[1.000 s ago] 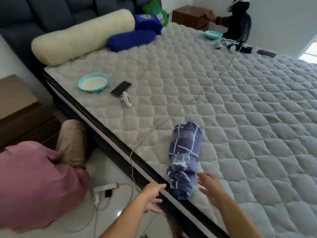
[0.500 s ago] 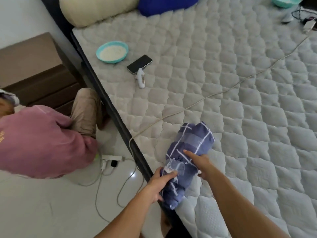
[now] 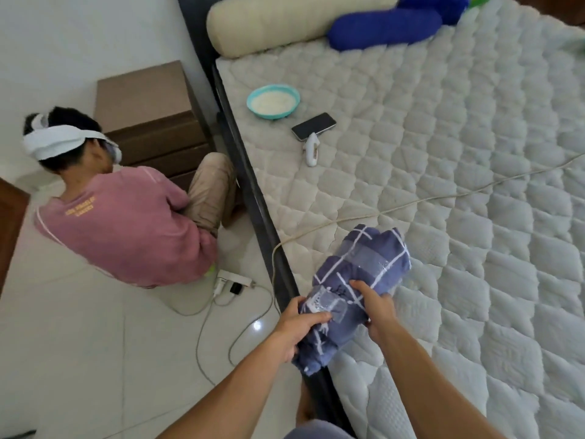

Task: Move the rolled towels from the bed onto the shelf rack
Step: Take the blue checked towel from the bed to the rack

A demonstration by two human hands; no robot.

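Blue plaid rolled towel (image 3: 357, 291) at the near edge of the bed (image 3: 474, 217), gripped by both hands — left hand (image 3: 299, 331), right hand (image 3: 378, 307). Carry to shelf rack not yet begun — rack out of view.

One rolled towel (image 3: 361, 280), two hands (image 3: 296, 327) (image 3: 378, 307), two bolsters (image 3: 285, 20) (image 3: 383, 28), one bowl (image 3: 273, 101), one phone (image 3: 313, 126), one seated person (image 3: 126, 223)

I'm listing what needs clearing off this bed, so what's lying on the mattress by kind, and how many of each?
Rolled towel: 1, held by the left hand and right hand
Bolster pillows: 2, cream and blue
Bowl: 1
Phone: 1
Small white gadget: 1
Cable: 1
Total: 7
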